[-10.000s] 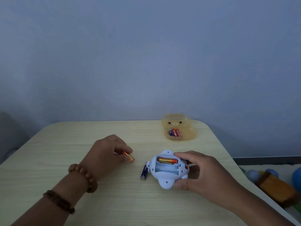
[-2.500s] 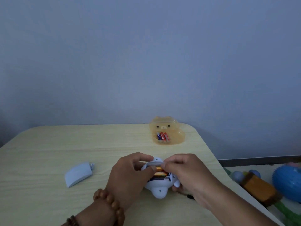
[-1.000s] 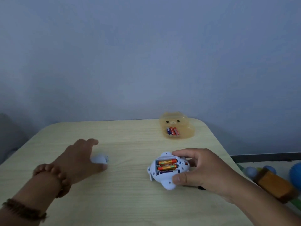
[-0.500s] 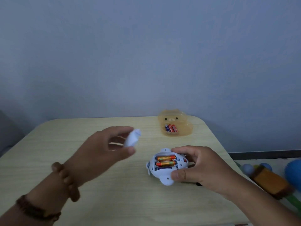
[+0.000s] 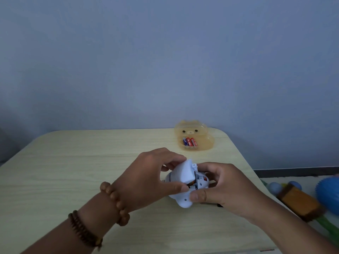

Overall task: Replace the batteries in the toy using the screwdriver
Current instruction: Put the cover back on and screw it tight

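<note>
- White plastic cover (image 5: 184,171) sits tilted over the open battery bay of the toy (image 5: 183,200). Its left part lies low on the shell and its right edge, with a small tab at the far corner, is raised. The left hand (image 5: 146,178) pinches it between thumb and fingertips
- The toy lies underside-up on the counter (image 5: 73,162), right of the middle. The right hand (image 5: 229,187) is curled round its right side with the thumb pressed on the near lobe, holding it steady
- A sliver of orange battery (image 5: 190,184) shows under the raised edge, so the bay looks loaded. The step in hand is, by my reading, closing the cover
- To do it well, seat the low edge in its slot first, then swing the raised edge down flat. If it rocks or springs back, a battery is probably sitting proud and wants pressing in before any force
- Keep the right hand's grip firm and low, so the rounded shell cannot roll as the cover is pushed home
- Line the tab up with its hole before letting go, since the screw likely comes next
- A dark tip (image 5: 219,205) peeks out from under the right hand on the counter. It may be the screwdriver, but too little shows to tell
- The yellow bear-shaped box (image 5: 201,132) with three batteries (image 5: 189,142) stands well apart at the far edge, out of the way
</note>
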The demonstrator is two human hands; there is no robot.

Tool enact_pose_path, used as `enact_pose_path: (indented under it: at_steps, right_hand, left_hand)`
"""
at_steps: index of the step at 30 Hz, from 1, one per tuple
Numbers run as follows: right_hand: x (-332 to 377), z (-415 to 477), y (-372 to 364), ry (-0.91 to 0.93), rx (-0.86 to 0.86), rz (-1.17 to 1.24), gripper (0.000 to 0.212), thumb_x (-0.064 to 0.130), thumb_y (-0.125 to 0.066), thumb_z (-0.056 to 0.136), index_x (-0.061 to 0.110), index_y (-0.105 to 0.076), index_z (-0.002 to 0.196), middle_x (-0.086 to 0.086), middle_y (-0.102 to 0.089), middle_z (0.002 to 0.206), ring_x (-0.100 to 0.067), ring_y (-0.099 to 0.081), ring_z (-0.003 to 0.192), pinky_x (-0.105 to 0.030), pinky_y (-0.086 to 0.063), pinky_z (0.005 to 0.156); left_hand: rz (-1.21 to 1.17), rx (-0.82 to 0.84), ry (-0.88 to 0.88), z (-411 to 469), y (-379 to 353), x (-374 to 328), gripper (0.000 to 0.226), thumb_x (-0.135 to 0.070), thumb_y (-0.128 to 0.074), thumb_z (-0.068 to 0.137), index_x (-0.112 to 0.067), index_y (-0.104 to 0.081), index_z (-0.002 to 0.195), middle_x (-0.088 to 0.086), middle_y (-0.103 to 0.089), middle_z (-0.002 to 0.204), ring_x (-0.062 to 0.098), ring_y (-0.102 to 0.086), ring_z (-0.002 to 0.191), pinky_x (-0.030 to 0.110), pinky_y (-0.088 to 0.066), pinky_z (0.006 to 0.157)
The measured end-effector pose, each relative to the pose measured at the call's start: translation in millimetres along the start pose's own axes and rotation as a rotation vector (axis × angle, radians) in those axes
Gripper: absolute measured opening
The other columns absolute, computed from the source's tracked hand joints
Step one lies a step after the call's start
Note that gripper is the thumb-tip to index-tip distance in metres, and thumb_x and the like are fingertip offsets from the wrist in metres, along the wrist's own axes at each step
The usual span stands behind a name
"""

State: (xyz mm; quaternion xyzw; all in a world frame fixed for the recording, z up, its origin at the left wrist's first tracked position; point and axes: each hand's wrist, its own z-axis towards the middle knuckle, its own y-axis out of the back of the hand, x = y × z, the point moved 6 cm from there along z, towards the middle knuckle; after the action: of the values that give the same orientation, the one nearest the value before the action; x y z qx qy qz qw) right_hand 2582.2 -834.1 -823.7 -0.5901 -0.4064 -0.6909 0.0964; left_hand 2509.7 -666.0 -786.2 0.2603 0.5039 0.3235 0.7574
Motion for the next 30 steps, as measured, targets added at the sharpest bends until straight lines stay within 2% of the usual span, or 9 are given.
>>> enact_pose_path:
  at_steps: [7,15,18,24,27,30]
  right_hand:
    - [2.8,0.4,-0.9,0.028,0.000,-0.020,0.057,0.018,-0.094,0.064,0.033,-0.073,0.115,0.011,-0.079,0.105,-0.009,-0.075,0.094,-0.041,-0.060,0.090]
    - [3.5,-0.1,0.4,0.038,0.003,-0.010,0.054,0.015,-0.094,0.065,0.035,-0.075,0.111,0.010,-0.080,0.100,-0.010,-0.076,0.092,-0.036,-0.061,0.089]
    - [4.5,-1.5,1.8,0.052,0.001,0.021,0.050,0.013,-0.092,0.067,0.035,-0.076,0.109,0.008,-0.080,0.101,-0.011,-0.075,0.094,-0.034,-0.061,0.089]
    - [5.3,-1.7,1.0,0.066,0.005,0.040,0.050,0.013,-0.091,0.069,0.034,-0.076,0.111,0.006,-0.080,0.103,-0.012,-0.075,0.095,-0.033,-0.060,0.089]
    - [4.3,-2.0,1.2,0.062,-0.004,0.027,0.052,0.016,-0.093,0.068,0.034,-0.075,0.113,0.007,-0.080,0.102,-0.012,-0.076,0.094,-0.033,-0.061,0.087]
    - [2.6,-0.7,0.7,0.042,-0.006,0.011,0.054,0.019,-0.094,0.067,0.034,-0.074,0.115,0.007,-0.080,0.100,-0.013,-0.076,0.092,-0.035,-0.061,0.086]
  left_hand:
    - [0.064,0.063,-0.030,1.2,-2.9,2.1,0.059,-0.043,-0.084,0.069,-0.031,-0.065,0.123,-0.017,-0.062,0.107,0.001,-0.060,0.102,0.019,-0.053,0.083]
    - [0.154,0.123,-0.057,8.6,-3.3,1.6,0.064,-0.051,-0.085,0.062,-0.028,-0.068,0.120,-0.013,-0.063,0.101,0.003,-0.061,0.092,0.029,-0.055,0.081]
    - [0.042,0.029,-0.054,4.7,-3.3,3.4,0.059,-0.045,-0.088,0.060,-0.026,-0.072,0.113,-0.012,-0.069,0.095,0.005,-0.065,0.090,0.027,-0.057,0.079]
    - [-0.152,-0.142,0.068,-7.2,-5.9,14.8,0.050,-0.035,-0.092,0.056,-0.028,-0.076,0.103,-0.017,-0.074,0.097,0.000,-0.068,0.096,0.025,-0.057,0.082]
    - [-0.239,-0.136,0.107,-7.7,-8.1,16.7,0.051,-0.029,-0.093,0.055,-0.031,-0.076,0.103,-0.012,-0.073,0.098,0.007,-0.067,0.099,0.027,-0.059,0.078]
    - [-0.285,-0.055,0.175,-0.9,-9.5,19.2,0.054,-0.024,-0.095,0.054,-0.033,-0.076,0.103,-0.006,-0.069,0.099,0.011,-0.066,0.098,0.031,-0.061,0.075]
